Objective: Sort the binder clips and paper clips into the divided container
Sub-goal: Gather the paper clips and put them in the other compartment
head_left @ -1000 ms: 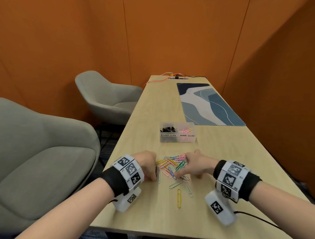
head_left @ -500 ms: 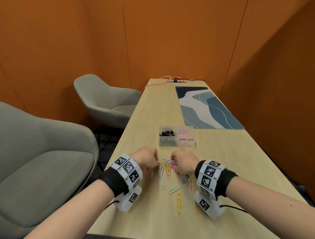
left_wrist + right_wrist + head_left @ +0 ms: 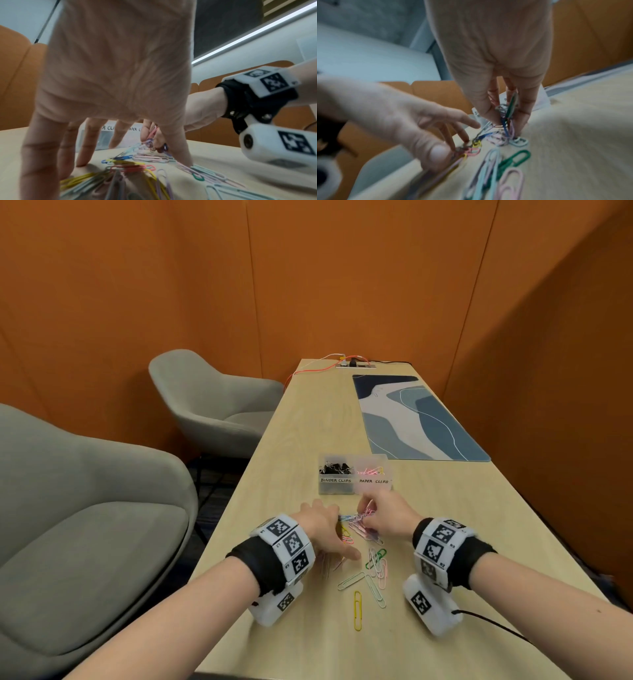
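A clear divided container (image 3: 354, 487) stands mid-table, with black binder clips (image 3: 335, 469) in the left half and a few paper clips (image 3: 371, 471) in the right half. Just before it, my right hand (image 3: 373, 517) pinches a tangled bunch of coloured paper clips (image 3: 508, 112) between thumb and fingers, partly lifted off the table. My left hand (image 3: 329, 530) rests beside it with straight, spread fingers (image 3: 85, 155) pressing down on other clips (image 3: 130, 167). Loose clips (image 3: 376, 570) and a yellow one (image 3: 358, 609) lie nearer me.
A blue patterned desk mat (image 3: 414, 419) lies at the far right of the wooden table (image 3: 479, 542). A power strip with cables (image 3: 356, 364) sits at the far end. Two grey armchairs (image 3: 212, 402) stand left of the table's edge.
Both hands have moved forward towards the container. The right hand has gathered a bunch of paper clips and begun lifting it, while the left hand has spread over the remaining clips.
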### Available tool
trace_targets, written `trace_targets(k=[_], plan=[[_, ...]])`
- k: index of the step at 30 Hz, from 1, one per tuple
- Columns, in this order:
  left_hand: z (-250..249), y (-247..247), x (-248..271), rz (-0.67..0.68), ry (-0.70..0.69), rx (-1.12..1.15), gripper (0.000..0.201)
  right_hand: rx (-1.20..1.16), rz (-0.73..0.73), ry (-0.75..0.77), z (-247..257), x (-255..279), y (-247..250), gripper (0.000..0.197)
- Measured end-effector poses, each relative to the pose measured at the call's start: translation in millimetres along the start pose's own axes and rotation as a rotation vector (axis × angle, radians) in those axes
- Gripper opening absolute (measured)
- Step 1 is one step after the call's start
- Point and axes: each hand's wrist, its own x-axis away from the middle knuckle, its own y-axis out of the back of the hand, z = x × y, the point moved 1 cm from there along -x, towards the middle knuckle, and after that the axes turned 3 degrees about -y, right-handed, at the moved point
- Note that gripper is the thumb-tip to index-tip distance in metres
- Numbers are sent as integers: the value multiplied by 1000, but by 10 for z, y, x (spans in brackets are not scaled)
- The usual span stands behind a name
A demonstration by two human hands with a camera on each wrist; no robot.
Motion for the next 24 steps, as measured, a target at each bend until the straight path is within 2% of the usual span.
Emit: trace_targets(k=[2,5,9,13,19,21,24], plan=[[-55,11,-26,-1,-22,-11,100,-177,8,-79,-80,-32,60,12],[-113,13,-73,-40,-73,-16,91,-392,42,-174,-177,-49,156,16],[-130,40,-158,-125,-121,-23,76,-644,109,-202,-201,8,345,15],[-103,66,-259,-187,-146,-31,55,-781,154,-202,-172,-23,546,15],[-101,61,-336,-241,-217,-88,29,-727,14,-191,-88,-546,797,14],[-100,58,-349,-244,-236,-131,24,-648,-35,-203,-65,-739,784,15],[-88,58,-386,-246,-264,-212,22,-451,-29,-249,-54,-956,700,16]])
